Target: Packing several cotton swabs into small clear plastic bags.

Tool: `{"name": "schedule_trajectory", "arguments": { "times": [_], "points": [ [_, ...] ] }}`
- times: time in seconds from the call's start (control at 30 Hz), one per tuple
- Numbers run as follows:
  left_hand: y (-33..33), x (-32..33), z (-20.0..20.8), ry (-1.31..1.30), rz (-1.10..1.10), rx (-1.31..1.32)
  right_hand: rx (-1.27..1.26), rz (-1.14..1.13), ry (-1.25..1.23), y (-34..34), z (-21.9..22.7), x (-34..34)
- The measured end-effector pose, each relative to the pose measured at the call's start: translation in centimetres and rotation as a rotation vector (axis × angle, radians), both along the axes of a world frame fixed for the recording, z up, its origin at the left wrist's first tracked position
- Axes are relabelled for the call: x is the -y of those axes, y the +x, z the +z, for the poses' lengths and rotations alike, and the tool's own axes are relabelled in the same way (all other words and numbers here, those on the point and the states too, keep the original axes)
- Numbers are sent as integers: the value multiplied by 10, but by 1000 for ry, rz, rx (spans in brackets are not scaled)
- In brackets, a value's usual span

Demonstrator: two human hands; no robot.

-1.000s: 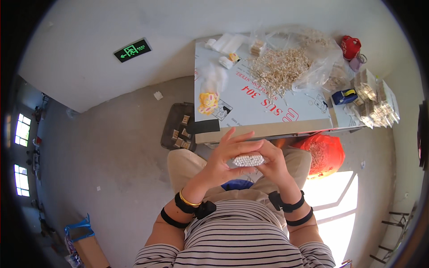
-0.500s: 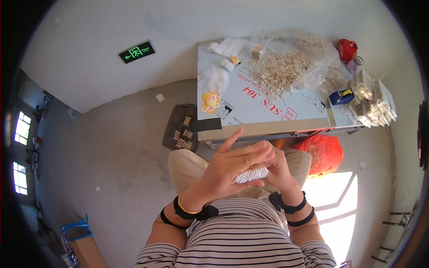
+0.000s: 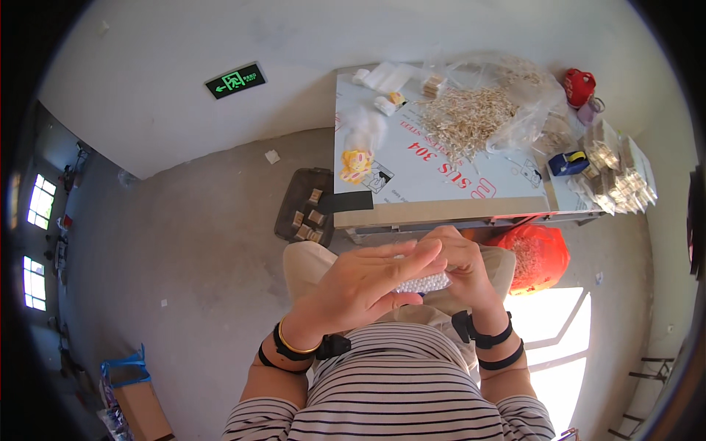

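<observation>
A compact bundle of cotton swabs (image 3: 428,284) sits between my hands above my lap, its rounded white tips showing toward me. My left hand (image 3: 360,285) lies over the bundle's left and upper sides, thumb below it and fingers reaching across to the right. My right hand (image 3: 468,270) grips the bundle's right end with curled fingers. The far side of the bundle is hidden behind my fingers. Beyond my hands, a heap of loose cotton swabs (image 3: 467,121) spreads over the metal-topped table (image 3: 412,184).
A blue tape dispenser (image 3: 568,163) and stacked packs of swabs (image 3: 621,176) occupy the table's right end. A dark bin (image 3: 283,213) with several small bundles stands left of the table. Under the right side is a red bag (image 3: 544,257). A cardboard box (image 3: 143,411) sits lower left.
My left hand's raised index finger has come down, and its fingers lie flatter across the bundle. My right hand's fingers have risen slightly. The whole view has shifted a little.
</observation>
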State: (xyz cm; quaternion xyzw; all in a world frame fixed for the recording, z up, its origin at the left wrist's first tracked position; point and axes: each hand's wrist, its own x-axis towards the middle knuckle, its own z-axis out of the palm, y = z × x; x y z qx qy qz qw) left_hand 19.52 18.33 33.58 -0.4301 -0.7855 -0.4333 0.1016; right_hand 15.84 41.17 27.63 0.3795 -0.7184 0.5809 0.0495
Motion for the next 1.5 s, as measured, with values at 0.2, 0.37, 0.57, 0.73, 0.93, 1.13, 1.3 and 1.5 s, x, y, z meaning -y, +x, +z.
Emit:
{"name": "schedule_trajectory", "arguments": {
  "times": [0.2,0.37,0.57,0.73,0.93,1.13,1.3,1.5],
  "points": [
    [1,-10,6,118,35,-37,-30,12,1,-1,-1,-4],
    [1,-10,1,78,16,-91,-29,5,-15,2,6,-4],
    [-1,-24,-10,169,-4,-71,-77,-4,-48,3,1,2],
    [-1,-25,-10,135,6,-102,-68,6,-22,1,1,2],
    [-5,-31,-7,192,-30,-163,-51,40,-41,-1,2,2],
    [1,-26,-12,223,23,-31,-18,65,-82,-1,-4,-3],
    [-2,-22,-17,243,21,-98,4,85,-83,-1,-3,-2],
    [-2,-21,-13,242,20,-98,20,80,-68,-3,-5,-2]
  ]
}}
